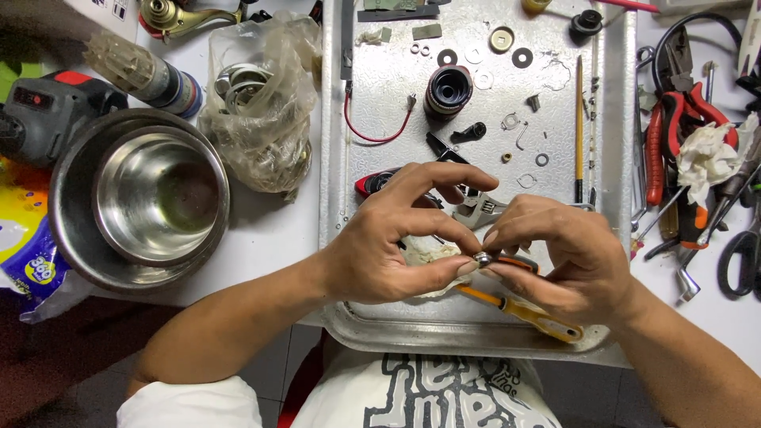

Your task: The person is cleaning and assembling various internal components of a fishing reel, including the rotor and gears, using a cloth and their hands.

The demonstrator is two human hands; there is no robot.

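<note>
Both hands [476, 250] pinch small ring [482, 257], axis undiscernible.

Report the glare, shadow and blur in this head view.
Head view: bright glare on the metal tray and stainless steel bowl; soft shadow under both hands; left hand and right hand sharp; small metal ring between the fingertips slightly soft; edges bend outward.

Shiny metal ring [482, 257] over a dull, scuffed metal tray [396, 95]; glossy steel bowl [158, 198].

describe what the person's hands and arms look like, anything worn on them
Both the left hand and the right hand are bare: no gloves, rings or watch visible. The forearms are uncovered; a white short sleeve shows at the left upper arm.
</note>
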